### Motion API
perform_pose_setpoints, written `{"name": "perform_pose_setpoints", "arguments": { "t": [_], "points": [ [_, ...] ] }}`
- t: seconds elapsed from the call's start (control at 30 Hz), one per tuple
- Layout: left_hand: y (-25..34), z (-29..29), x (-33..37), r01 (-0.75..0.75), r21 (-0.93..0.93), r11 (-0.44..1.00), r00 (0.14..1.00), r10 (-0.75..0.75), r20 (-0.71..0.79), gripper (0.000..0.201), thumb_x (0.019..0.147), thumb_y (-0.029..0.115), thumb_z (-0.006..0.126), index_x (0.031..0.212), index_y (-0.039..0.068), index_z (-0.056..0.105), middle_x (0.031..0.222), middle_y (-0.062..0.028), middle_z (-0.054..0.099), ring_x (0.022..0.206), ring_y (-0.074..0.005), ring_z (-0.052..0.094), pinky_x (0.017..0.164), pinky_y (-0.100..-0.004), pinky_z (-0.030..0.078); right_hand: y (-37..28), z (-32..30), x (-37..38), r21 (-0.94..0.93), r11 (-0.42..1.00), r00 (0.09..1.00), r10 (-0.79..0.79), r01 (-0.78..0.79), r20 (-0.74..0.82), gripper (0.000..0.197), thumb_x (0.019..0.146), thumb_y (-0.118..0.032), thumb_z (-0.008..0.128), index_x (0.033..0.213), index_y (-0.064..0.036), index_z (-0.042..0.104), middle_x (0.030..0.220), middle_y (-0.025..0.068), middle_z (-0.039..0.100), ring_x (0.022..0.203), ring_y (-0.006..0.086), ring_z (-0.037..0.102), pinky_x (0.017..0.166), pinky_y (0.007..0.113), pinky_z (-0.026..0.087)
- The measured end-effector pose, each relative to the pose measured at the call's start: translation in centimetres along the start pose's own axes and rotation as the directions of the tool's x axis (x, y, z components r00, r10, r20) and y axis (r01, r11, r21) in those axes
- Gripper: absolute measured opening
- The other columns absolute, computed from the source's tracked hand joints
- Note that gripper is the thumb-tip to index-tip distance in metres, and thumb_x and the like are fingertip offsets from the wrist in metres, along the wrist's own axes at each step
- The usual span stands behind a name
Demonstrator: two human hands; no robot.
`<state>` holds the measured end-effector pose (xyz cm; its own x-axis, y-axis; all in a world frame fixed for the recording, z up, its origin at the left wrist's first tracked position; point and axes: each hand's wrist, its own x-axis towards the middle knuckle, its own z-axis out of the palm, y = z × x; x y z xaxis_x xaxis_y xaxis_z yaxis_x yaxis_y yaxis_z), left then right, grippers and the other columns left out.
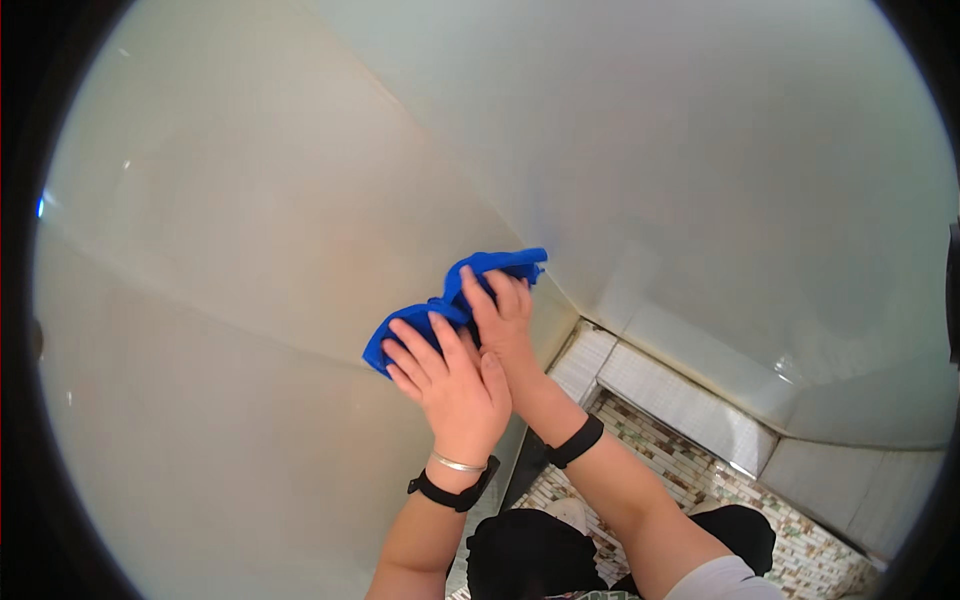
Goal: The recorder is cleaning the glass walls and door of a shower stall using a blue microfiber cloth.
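A blue cloth [497, 264], bunched and folded, lies against the smooth pale wall [250, 250] close to a corner. My left hand [450, 385] presses flat on its left part, the fingers spread and the palm against the wall side. On the cloth's right part rests my right hand [505, 325], its fingers stretched out and apart. The two hands touch near the thumbs, the left partly covering the right. Some of the cloth is hidden under the fingers. A black wristband sits on each wrist, with a silver bangle [458, 463] on the left one.
A second pale, glossy wall [720, 200] meets the first along a slanting corner line. Below it runs a light tiled ledge [685, 405]. The floor [650, 450] has small mosaic tiles. My black-clad knees [530, 555] and a light shoe [567, 515] show at the bottom.
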<state>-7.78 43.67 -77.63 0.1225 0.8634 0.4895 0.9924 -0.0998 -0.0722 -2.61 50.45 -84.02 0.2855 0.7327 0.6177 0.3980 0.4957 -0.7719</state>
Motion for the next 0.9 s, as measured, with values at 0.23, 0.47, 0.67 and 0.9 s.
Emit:
{"name": "perform_pose_setpoints", "arguments": {
  "t": [0.23, 0.47, 0.67, 0.9],
  "points": [
    [-1.9, 0.1, -2.5, -0.029, 0.103, 0.994, 0.989, 0.013, 0.15, 0.076, 0.087, 0.045, 0.053, 0.138, -0.007, 0.033, 0.145, -0.0376, 0.021, 0.129, -0.0584, 0.022, 0.104, -0.066, 0.015, 3.5, 1.0, -1.1, 0.2, 0.974, 0.994, -0.092, 0.101, -0.056, 0.07, 0.068, -0.03, 0.072, 0.129, -0.0104, 0.042, 0.143, 0.0311, 0.023, 0.127, 0.0528, 0.025, 0.104, 0.063, 0.02],
    [-2.5, -1.8, -1.5, 0.009, 0.068, 0.998, 0.997, -0.013, 0.071, 0.078, 0.085, 0.042, 0.057, 0.137, -0.011, 0.032, 0.144, -0.0383, 0.021, 0.13, -0.059, 0.021, 0.103, -0.0666, 0.017, 1.3, -0.7, 1.9, 0.172, 0.957, 0.963, -0.252, 0.234, 0.091, 0.072, 0.073, -0.037, 0.071, 0.131, -0.0075, 0.042, 0.139, 0.0278, 0.03, 0.123, 0.0515, 0.03, 0.103, 0.063, 0.023],
    [-1.0, -8.2, 5.5, 0.044, -0.026, 0.999, 0.998, -0.045, -0.037, 0.081, 0.09, 0.048, 0.046, 0.137, -0.015, 0.025, 0.145, -0.0427, 0.01, 0.13, -0.0639, 0.01, 0.102, -0.0696, 0.006, -4.0, -1.7, 10.9, -0.116, 0.834, 0.84, -0.521, 0.539, 0.151, 0.069, 0.074, -0.038, 0.068, 0.134, -0.0098, 0.047, 0.128, 0.0176, 0.043, 0.119, 0.0429, 0.036, 0.101, 0.06, 0.028],
    [-0.7, -14.3, 11.5, 0.156, 0.004, 0.988, 0.943, -0.148, -0.297, 0.09, 0.085, 0.052, 0.055, 0.136, -0.016, 0.027, 0.145, -0.0432, 0.005, 0.133, -0.0627, 0.004, 0.102, -0.07, 0.003, -14.3, -3.8, 20.3, -0.055, 0.728, 0.729, -0.685, 0.684, 0.007, 0.058, 0.075, -0.038, 0.064, 0.128, -0.0155, 0.056, 0.117, 0.0127, 0.049, 0.115, 0.0392, 0.041, 0.099, 0.057, 0.031]
  ]
}}
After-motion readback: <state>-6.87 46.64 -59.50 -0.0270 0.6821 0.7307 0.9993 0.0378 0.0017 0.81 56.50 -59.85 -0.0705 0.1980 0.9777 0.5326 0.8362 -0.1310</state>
